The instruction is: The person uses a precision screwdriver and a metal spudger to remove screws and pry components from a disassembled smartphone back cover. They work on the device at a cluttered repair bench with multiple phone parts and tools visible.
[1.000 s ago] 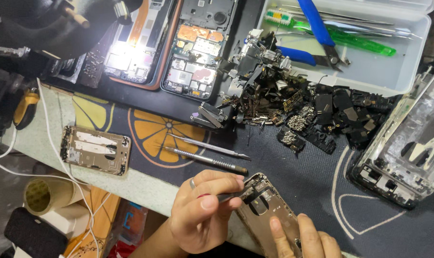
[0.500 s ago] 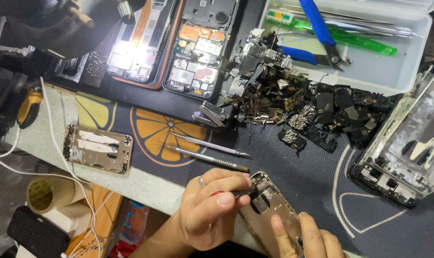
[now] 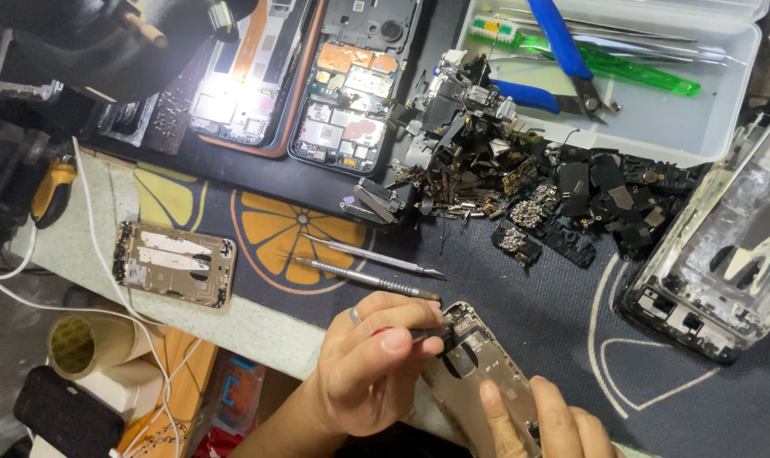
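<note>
At the mat's near edge we see the left hand [image 3: 372, 360] clenched around a thin tool [image 3: 426, 332], its tip on the phone frame [image 3: 487, 382]. The right hand [image 3: 550, 420], half cut off, presses fingers on that frame; its grip we cannot tell. We count two metal picks [image 3: 368, 265], two opened phones [image 3: 304, 76], one parts heap [image 3: 538, 187].

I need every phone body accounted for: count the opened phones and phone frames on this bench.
5, possibly more hidden in the parts pile: two opened phones at top, a metal frame at left, a frame at right, and one under both hands.
</note>
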